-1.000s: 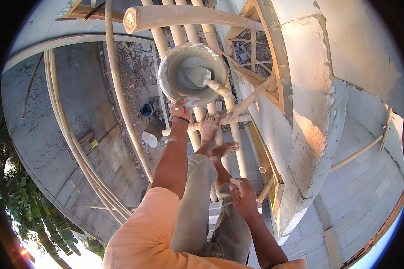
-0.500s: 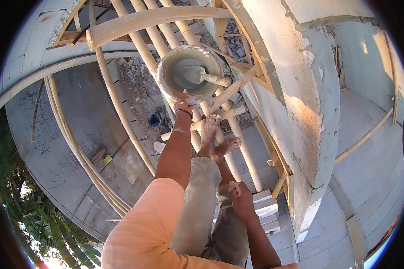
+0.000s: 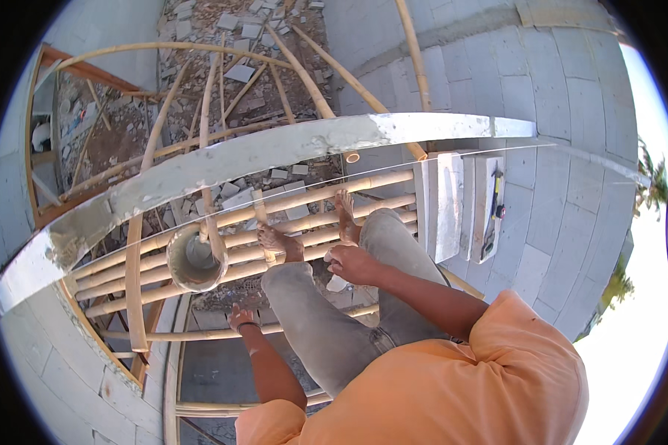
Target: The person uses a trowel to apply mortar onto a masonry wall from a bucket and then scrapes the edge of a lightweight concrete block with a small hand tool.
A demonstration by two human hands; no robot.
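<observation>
My left hand (image 3: 241, 317) hangs above a bamboo pole (image 3: 200, 336) at the lower left, fingers apart and holding nothing. Up and to its left, a round bucket (image 3: 173, 261) with wet grey mortar (image 3: 200, 254) stands on the bamboo poles, apart from the hand. My right hand (image 3: 351, 263) is closed in front of my right knee. A small pale bit shows at its fingertips, too small to name. Both bare feet (image 3: 280, 241) rest on the bamboo platform (image 3: 319, 219).
A narrow wall top (image 3: 267, 154) crosses ahead, with a thin string (image 3: 304, 185) stretched near it. Pale blocks (image 3: 445, 208) stand at the right beside a hammer (image 3: 495, 196) and a level-like tool (image 3: 488, 241). Rubble (image 3: 237, 30) lies below. A wooden frame (image 3: 96, 341) stands left.
The view has swung to the right, so the bucket now sits farther left. My left hand has come off the bucket's rim. My right hand stays closed near my knee.
</observation>
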